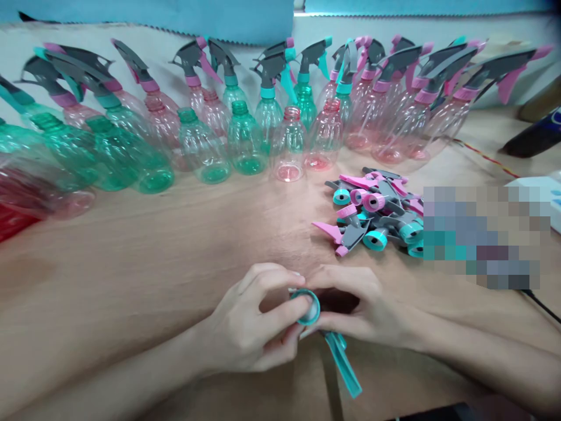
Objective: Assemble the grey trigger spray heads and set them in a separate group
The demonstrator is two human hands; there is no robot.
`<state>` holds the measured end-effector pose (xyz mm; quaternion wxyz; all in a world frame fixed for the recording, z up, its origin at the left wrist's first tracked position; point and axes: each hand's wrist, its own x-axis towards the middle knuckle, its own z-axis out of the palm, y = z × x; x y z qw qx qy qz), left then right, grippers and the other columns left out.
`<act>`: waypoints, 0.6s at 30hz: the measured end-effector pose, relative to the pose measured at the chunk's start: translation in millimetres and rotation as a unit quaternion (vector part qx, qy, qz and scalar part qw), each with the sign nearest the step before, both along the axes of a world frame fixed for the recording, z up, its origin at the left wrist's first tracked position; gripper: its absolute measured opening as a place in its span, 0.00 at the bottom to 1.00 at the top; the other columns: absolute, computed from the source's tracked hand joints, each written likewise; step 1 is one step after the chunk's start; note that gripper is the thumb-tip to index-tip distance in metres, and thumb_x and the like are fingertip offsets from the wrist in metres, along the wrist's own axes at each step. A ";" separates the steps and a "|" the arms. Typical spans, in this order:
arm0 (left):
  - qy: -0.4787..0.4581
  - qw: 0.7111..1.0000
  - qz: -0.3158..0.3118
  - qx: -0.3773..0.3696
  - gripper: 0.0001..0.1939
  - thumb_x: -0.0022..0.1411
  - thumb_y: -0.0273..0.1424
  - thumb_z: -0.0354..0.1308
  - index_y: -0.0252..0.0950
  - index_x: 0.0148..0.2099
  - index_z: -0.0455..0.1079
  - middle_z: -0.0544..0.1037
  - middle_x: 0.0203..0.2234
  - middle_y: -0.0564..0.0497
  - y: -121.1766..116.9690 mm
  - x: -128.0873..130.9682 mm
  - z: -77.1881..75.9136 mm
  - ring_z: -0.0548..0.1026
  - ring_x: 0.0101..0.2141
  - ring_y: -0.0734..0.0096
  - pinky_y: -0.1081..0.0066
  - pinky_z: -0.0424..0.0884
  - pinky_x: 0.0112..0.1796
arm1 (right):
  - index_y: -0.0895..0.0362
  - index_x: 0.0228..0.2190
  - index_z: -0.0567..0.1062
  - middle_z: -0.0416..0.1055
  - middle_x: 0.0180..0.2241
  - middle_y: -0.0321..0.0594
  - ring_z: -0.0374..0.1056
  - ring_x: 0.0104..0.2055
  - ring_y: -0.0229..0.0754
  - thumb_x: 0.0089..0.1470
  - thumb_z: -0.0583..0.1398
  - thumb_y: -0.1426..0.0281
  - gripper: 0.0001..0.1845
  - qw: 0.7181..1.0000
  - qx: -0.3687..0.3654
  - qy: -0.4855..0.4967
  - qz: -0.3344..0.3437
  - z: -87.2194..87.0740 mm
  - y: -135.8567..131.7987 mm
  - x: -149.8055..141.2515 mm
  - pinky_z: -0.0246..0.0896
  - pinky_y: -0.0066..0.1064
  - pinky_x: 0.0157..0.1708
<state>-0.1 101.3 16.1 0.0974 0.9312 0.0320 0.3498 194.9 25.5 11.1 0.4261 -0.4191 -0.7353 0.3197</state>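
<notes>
Where the hands (249, 321) converge, a spray head (344, 363) sits between them.

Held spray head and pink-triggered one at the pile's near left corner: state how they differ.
The held spray head has a teal trigger; the pile spray head has a pink one. The first sits between left hand and right hand; the second lies on the table. Both have triggers.

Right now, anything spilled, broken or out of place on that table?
Nothing stands out as spilled or broken. The loose spray heads lie jumbled in front of the bottles, likely just a parts heap. A pixelated patch beside them hides some of the table, so I can't check there.
</notes>
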 end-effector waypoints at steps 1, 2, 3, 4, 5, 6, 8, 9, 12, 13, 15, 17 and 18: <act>0.002 1.000 -0.011 -0.011 0.14 0.52 0.23 0.53 0.32 0.43 0.68 0.67 0.41 0.43 0.6 -0.2 -0.1 0.69 0.41 0.63 0.62 0.74 0.38 | 0.60 0.38 0.71 0.74 0.31 0.39 0.70 0.31 0.36 0.50 0.63 0.66 0.15 1.000 0.005 -0.003 0.002 -0.6 -0.2 0.1 0.66 0.27 0.31; 0.004 1.000 -0.016 -0.022 0.14 0.52 0.23 0.53 0.32 0.43 0.68 0.67 0.42 0.43 1.0 -0.3 -0.2 0.69 0.41 0.63 0.62 0.74 0.38 | 0.60 0.38 0.71 0.74 0.31 0.39 0.70 0.31 0.36 0.50 0.63 0.65 0.15 1.000 0.008 -0.007 0.002 -0.8 -0.2 0.1 0.66 0.27 0.31; 0.005 0.999 -0.018 -0.035 0.14 0.53 0.23 0.54 0.32 0.43 0.68 0.68 0.42 0.43 1.3 -0.2 -0.2 0.69 0.41 0.63 0.62 0.74 0.38 | 0.60 0.38 0.71 0.74 0.31 0.39 0.70 0.31 0.36 0.50 0.63 0.65 0.15 1.000 0.008 -0.010 0.001 -0.7 -0.1 0.1 0.66 0.27 0.30; 0.005 0.999 -0.018 -0.049 0.14 0.53 0.23 0.54 0.32 0.44 0.67 0.68 0.42 0.42 1.2 0.0 -0.1 0.69 0.41 0.63 0.63 0.74 0.37 | 0.60 0.39 0.71 0.74 0.32 0.39 0.70 0.31 0.35 0.50 0.63 0.65 0.15 1.000 0.007 -0.012 -0.001 -0.2 0.0 -0.1 0.66 0.27 0.30; 0.002 0.998 -0.016 -0.063 0.14 0.53 0.23 0.54 0.32 0.44 0.67 0.68 0.42 0.42 0.9 0.2 -0.1 0.69 0.41 0.63 0.64 0.74 0.37 | 0.59 0.39 0.71 0.74 0.32 0.39 0.70 0.32 0.35 0.50 0.63 0.65 0.15 1.000 0.004 -0.012 -0.004 0.7 0.2 -0.3 0.66 0.27 0.31; 0.000 0.997 -0.012 -0.074 0.13 0.53 0.23 0.55 0.32 0.43 0.66 0.69 0.41 0.41 0.2 0.5 -0.2 0.69 0.41 0.63 0.64 0.74 0.36 | 0.59 0.39 0.71 0.74 0.32 0.39 0.70 0.32 0.35 0.50 0.63 0.65 0.15 1.000 -0.001 -0.011 -0.005 1.7 0.5 -0.6 0.66 0.26 0.31; -0.011 0.996 -0.005 -0.088 0.12 0.52 0.22 0.57 0.32 0.41 0.66 0.70 0.41 0.41 -1.5 0.7 -0.6 0.69 0.41 0.62 0.64 0.74 0.37 | 0.59 0.39 0.71 0.74 0.32 0.38 0.70 0.32 0.35 0.50 0.63 0.65 0.15 1.000 -0.014 -0.013 -0.008 4.0 0.9 -1.2 0.66 0.26 0.31; -0.015 0.996 -0.002 -0.093 0.12 0.51 0.21 0.57 0.32 0.40 0.67 0.71 0.41 0.41 -2.3 0.6 -0.8 0.69 0.42 0.62 0.64 0.74 0.38 | 0.59 0.38 0.71 0.74 0.32 0.38 0.70 0.32 0.35 0.50 0.63 0.65 0.15 1.000 -0.018 -0.015 -0.010 5.0 1.0 -1.4 0.66 0.26 0.31; -0.017 0.994 -0.006 -0.109 0.12 0.50 0.20 0.59 0.32 0.39 0.66 0.71 0.43 0.41 -4.1 -0.6 -0.5 0.69 0.44 0.61 0.62 0.73 0.41 | 0.59 0.37 0.71 0.73 0.31 0.37 0.69 0.32 0.35 0.48 0.64 0.64 0.15 0.999 -0.012 -0.026 -0.021 6.0 0.6 -1.2 0.66 0.27 0.32; -0.016 0.993 -0.012 -0.113 0.12 0.51 0.19 0.59 0.31 0.40 0.66 0.71 0.44 0.41 -4.4 -1.3 0.1 0.69 0.45 0.61 0.62 0.73 0.42 | 0.59 0.36 0.72 0.73 0.31 0.37 0.69 0.32 0.35 0.47 0.65 0.64 0.16 0.999 -0.006 -0.031 -0.025 5.6 0.4 -1.1 0.66 0.27 0.32; -0.004 0.993 -0.023 -0.114 0.13 0.52 0.19 0.59 0.31 0.42 0.66 0.71 0.44 0.41 -5.3 -2.5 1.7 0.70 0.46 0.61 0.62 0.72 0.43 | 0.59 0.35 0.72 0.72 0.31 0.37 0.69 0.32 0.36 0.45 0.66 0.64 0.16 0.999 -0.011 -0.028 -0.028 3.8 -0.3 -1.6 0.66 0.28 0.32; 0.026 0.993 -0.024 -0.114 0.14 0.57 0.20 0.57 0.32 0.46 0.65 0.72 0.45 0.43 -7.7 -3.2 3.0 0.71 0.45 0.64 0.64 0.73 0.43 | 0.58 0.34 0.69 0.71 0.30 0.35 0.69 0.32 0.35 0.44 0.66 0.65 0.16 0.998 -0.058 0.027 -0.028 0.4 -1.1 -3.6 0.67 0.27 0.31; 0.039 0.992 -0.013 -0.121 0.14 0.59 0.21 0.55 0.33 0.48 0.65 0.72 0.45 0.43 -9.8 -3.2 3.3 0.71 0.45 0.65 0.66 0.73 0.42 | 0.57 0.33 0.67 0.70 0.30 0.33 0.70 0.31 0.35 0.44 0.67 0.66 0.17 0.993 -0.091 0.073 -0.028 -1.7 -1.4 -5.2 0.68 0.27 0.30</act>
